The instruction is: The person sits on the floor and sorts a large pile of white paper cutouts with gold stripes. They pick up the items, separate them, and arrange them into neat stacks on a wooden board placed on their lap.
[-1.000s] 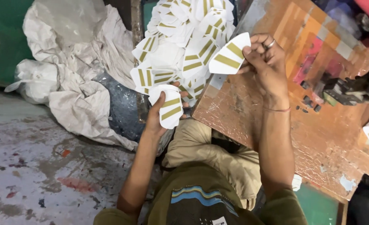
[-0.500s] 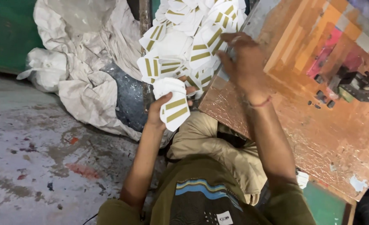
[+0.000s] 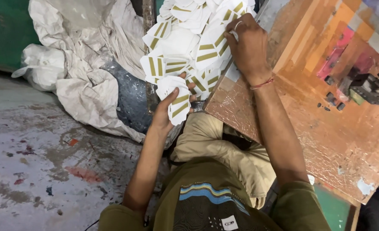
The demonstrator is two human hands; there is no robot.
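Note:
My left hand (image 3: pixel 166 109) grips a small stack of white cut pieces with gold stripes (image 3: pixel 176 100), held upright just below a big heap of the same pieces (image 3: pixel 189 38). My right hand (image 3: pixel 246 42) rests on the right side of that heap, fingers curled onto a striped piece at the edge of the worn brown board (image 3: pixel 309 111). Whether the fingers pinch a piece I cannot tell for sure; they press on it.
White sacks (image 3: pixel 78 64) and a bluish plastic bag (image 3: pixel 131 100) lie left of the heap on a stained concrete floor (image 3: pixel 39 167). A dark metal tool (image 3: pixel 371 87) sits at the board's right side. My bent knees in tan trousers (image 3: pixel 215 145) are under the board.
My right hand, which held one striped piece up above the board, has swung left and down onto the heap. The left hand has kept its stack in nearly the same place.

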